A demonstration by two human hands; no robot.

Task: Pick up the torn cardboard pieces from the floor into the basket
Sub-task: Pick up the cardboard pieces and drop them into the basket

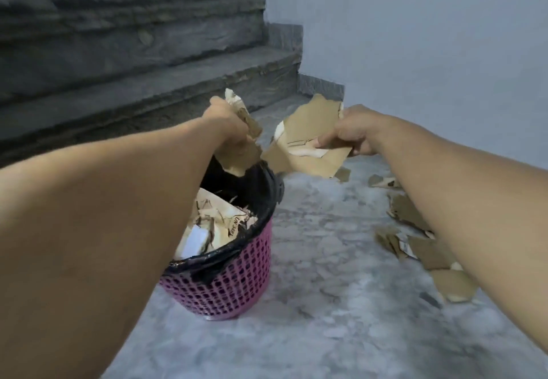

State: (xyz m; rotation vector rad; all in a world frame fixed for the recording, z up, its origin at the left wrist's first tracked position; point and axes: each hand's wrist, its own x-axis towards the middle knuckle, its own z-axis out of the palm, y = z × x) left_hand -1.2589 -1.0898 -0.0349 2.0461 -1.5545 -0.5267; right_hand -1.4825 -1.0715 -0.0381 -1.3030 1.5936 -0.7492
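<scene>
A pink mesh basket (237, 286) lined with a black bag stands on the floor, with torn cardboard inside it (207, 224). My left hand (225, 123) is closed on a torn brown cardboard piece (241, 153) that hangs over the basket's far rim. To the right of the basket, my right hand (350, 132) grips a larger torn cardboard piece (308, 141) in the air. Several more torn cardboard pieces (430, 251) lie on the floor at the right, partly hidden under my right forearm.
Grey stone stairs (133, 61) rise at the back left, close behind the basket. A pale wall (430, 37) closes off the back right. The grey marbled floor (320, 304) stretches in front of and to the right of the basket.
</scene>
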